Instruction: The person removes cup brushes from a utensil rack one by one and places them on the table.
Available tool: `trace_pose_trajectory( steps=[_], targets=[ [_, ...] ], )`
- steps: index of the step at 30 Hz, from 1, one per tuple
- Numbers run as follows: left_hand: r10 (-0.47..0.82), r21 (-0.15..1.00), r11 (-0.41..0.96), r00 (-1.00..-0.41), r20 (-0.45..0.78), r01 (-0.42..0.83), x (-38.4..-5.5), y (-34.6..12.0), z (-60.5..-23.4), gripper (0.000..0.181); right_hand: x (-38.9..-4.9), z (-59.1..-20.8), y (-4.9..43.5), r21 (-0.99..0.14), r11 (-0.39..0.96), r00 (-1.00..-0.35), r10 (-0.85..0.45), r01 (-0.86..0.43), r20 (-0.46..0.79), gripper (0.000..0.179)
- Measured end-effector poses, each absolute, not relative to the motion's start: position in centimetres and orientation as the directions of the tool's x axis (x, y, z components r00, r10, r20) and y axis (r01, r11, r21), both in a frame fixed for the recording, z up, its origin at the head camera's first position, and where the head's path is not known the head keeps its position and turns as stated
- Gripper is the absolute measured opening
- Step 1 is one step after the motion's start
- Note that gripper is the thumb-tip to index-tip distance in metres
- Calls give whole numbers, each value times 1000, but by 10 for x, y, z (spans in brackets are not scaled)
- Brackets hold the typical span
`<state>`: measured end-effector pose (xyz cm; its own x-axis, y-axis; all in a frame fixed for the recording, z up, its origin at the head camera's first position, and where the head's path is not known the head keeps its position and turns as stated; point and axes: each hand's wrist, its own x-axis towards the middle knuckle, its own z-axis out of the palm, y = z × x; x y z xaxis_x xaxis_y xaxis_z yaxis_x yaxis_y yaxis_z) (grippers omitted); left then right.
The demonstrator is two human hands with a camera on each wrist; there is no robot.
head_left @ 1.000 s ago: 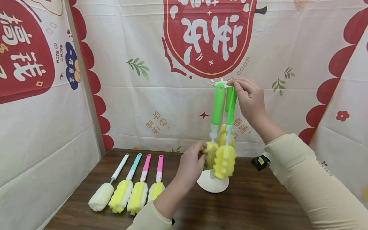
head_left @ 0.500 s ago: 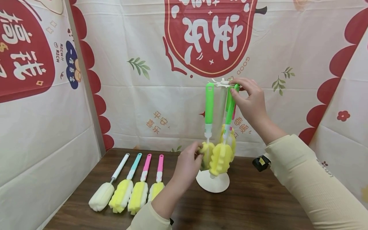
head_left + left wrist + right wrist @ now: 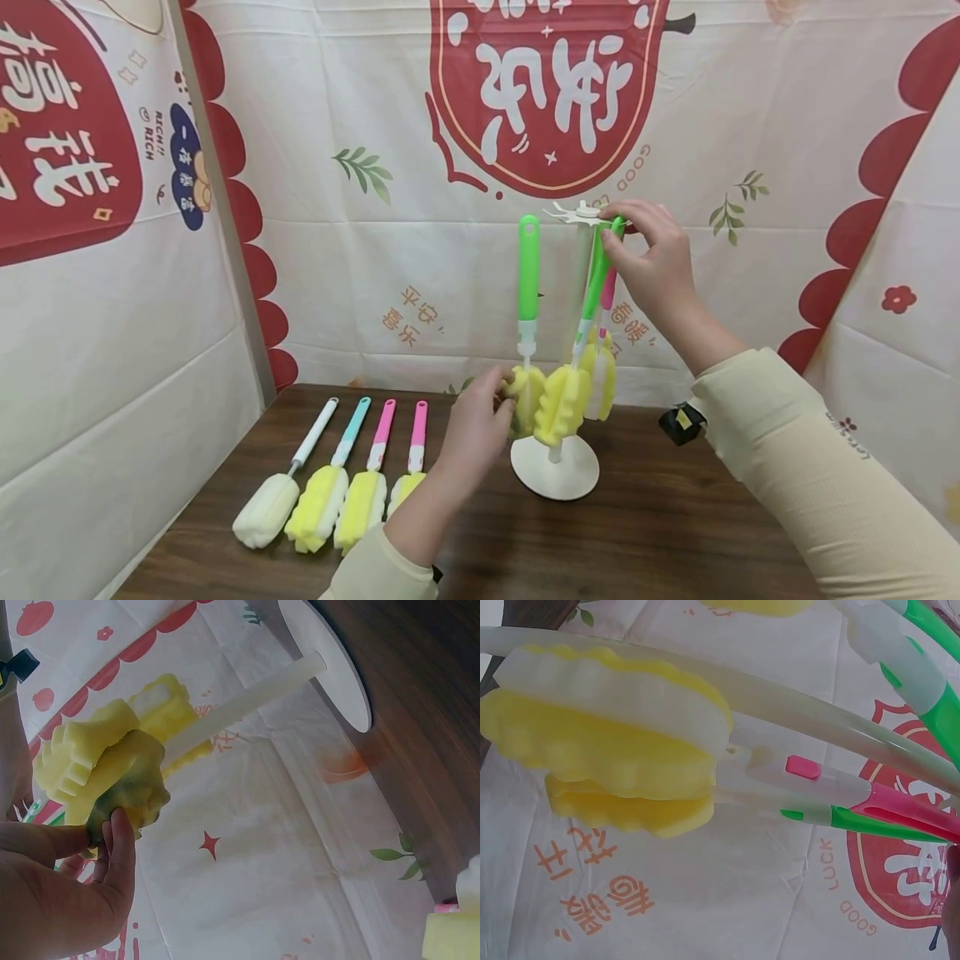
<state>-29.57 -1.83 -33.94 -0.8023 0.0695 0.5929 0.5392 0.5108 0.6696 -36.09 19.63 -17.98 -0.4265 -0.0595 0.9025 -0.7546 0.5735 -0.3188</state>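
A makeshift booth, its wood-grain table [image 3: 637, 517] enclosed by printed cloth walls [image 3: 465, 267].

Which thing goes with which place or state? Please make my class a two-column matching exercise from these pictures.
Things
1. Left hand
2. Right hand
3. White-handled brush
4. Round base

Places and states
A. Bottom of the stand
B. Pinching a yellow sponge
C. Leftmost in the row on the table
D. Top of the stand

Pairs: 1-B; 2-D; 3-C; 4-A
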Motion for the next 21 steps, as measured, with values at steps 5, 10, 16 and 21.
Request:
trace_pose_trajectory(
  steps=[5,10,16,21],
  targets=[
    [57,671,523,-807,588,526,-297,-23,-338,20,-364,-180,195,-318,571,-423,-57,-757,904,21],
    [47,658,546,-803,594,519,-299,-26,-339,20,-365,-181,195,-330,575,-432,-45,-749,901,22],
    [35,689,541,-831,555,483,-298,-28,-340,20,-369,-181,195,-319,563,-411,-41,-762,911,22],
    [27,719,527,-855,518,453,-296,-31,-340,18,-371,-181,196,-327,557,-411,-29,-764,911,21]
  ],
)
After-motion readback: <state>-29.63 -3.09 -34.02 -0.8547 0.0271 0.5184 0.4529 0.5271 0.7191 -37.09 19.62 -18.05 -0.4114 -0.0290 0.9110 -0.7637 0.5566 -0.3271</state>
